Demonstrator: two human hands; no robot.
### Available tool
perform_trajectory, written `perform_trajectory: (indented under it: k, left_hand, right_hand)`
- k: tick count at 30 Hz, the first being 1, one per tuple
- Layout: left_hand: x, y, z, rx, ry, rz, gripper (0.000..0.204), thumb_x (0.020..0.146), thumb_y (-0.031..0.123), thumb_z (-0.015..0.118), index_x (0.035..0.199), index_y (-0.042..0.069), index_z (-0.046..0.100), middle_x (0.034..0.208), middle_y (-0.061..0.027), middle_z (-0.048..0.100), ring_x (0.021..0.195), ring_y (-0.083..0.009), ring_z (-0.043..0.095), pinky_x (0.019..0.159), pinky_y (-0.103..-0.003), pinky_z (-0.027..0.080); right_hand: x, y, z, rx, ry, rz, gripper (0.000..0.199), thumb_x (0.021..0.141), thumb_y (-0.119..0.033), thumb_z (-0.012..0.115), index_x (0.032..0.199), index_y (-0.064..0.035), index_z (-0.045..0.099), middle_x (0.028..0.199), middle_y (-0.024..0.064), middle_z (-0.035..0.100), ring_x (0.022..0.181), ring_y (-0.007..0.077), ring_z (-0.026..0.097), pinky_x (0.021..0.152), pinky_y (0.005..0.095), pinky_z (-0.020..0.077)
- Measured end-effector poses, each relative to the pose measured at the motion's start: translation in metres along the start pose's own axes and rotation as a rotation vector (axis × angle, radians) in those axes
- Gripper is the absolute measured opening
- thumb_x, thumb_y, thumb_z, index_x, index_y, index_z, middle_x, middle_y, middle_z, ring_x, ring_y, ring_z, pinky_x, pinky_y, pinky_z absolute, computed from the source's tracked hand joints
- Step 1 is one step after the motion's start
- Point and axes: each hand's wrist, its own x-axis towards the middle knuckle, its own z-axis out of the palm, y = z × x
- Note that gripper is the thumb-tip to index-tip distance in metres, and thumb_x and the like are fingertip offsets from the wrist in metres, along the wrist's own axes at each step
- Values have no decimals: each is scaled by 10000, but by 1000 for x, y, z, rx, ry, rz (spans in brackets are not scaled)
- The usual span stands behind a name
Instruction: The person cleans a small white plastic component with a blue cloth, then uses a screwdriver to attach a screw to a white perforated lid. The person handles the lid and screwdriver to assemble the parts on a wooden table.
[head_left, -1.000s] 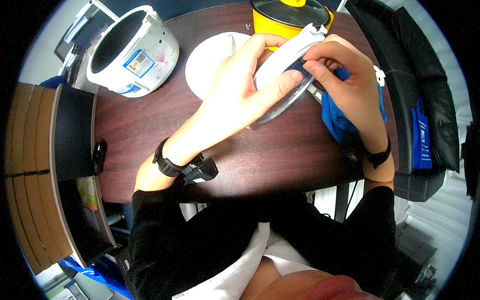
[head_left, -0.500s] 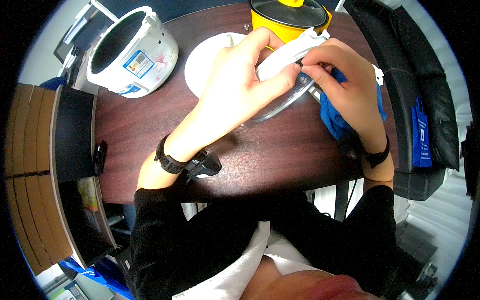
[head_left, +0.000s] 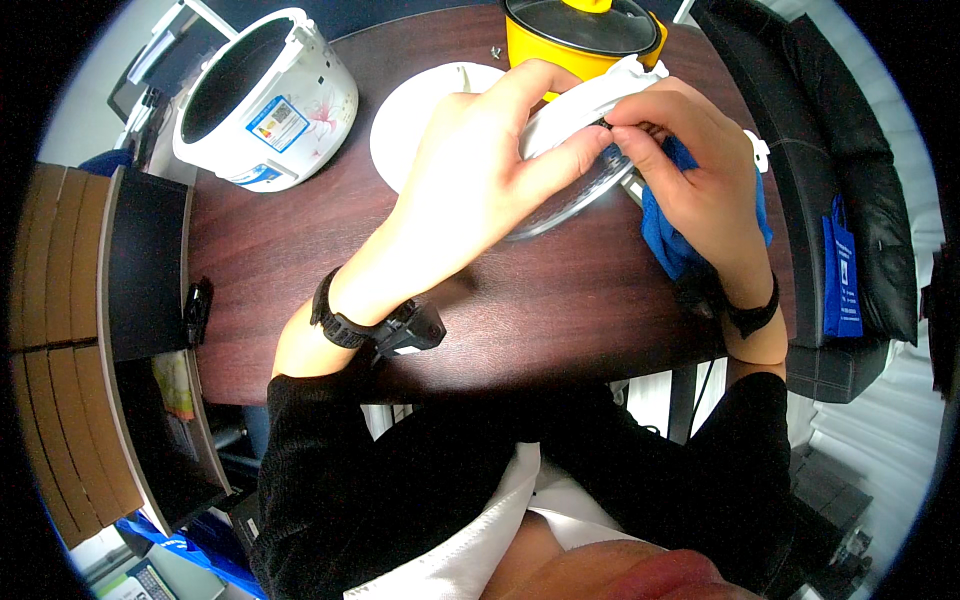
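My left hand [head_left: 465, 165] grips a white rounded lid [head_left: 575, 112] with a clear, ring-like edge [head_left: 585, 200], its thumb lying along the near face. The lid is held tilted above the table. At its right side my right hand [head_left: 695, 160] has thumb and forefinger pinched together, close to the left thumb tip. Something small and dark shows there, too little to name. Behind the left hand a white round piece [head_left: 405, 125] lies on the table. A blue cloth [head_left: 668, 245] is bunched under my right hand.
On the dark wood table [head_left: 540, 310], a white rice cooker body [head_left: 325, 110] stands far left. A yellow pot [head_left: 535, 55] with a dark lid sits at the back, small metal bits [head_left: 496, 53] beside it. A black sofa [head_left: 800, 200] borders the right side.
Almost nothing differs. The lid and both hands have shifted very slightly to the right, still in the same hold.
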Motion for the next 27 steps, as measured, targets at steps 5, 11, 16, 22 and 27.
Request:
perform_trajectory:
  k: [5,11,16,22,27]
  left_hand:
    - [-2,0,0,-6,9,-27,276,841,185,713,1057,33,631,800,-68,700,721,-88,654,659,-238,505]
    - [-1,1,0,-1,20,-27,272,840,189,705,1050,33,634,807,-65,700,727,-86,653,663,-239,506]
    - [-2,1,0,-36,22,-32,268,842,188,700,1049,30,634,807,-63,700,733,-78,646,666,-235,502]
    - [-2,-1,1,-19,21,-17,264,835,180,702,1032,19,631,785,-62,688,718,-79,640,659,-232,497]
    - [-3,3,1,-20,19,-10,228,852,166,673,1012,13,615,768,-80,675,699,-108,634,646,-254,487]
  right_hand:
    - [-2,0,1,-25,-7,-13,133,822,-95,693,923,-65,611,861,85,635,734,250,656,613,317,510]
    - [-2,2,3,-65,18,-99,142,820,-89,691,942,-74,621,882,89,649,767,283,665,643,343,523]
    - [-4,3,4,-103,17,-131,186,806,-82,698,982,-91,639,914,90,665,799,287,673,663,345,534]
    - [-4,2,5,-153,35,-188,198,787,-67,713,970,-93,641,903,84,664,766,285,673,631,346,535]
    - [-5,2,7,-166,60,-196,187,781,-73,720,949,-82,639,893,85,665,742,285,671,615,348,535]
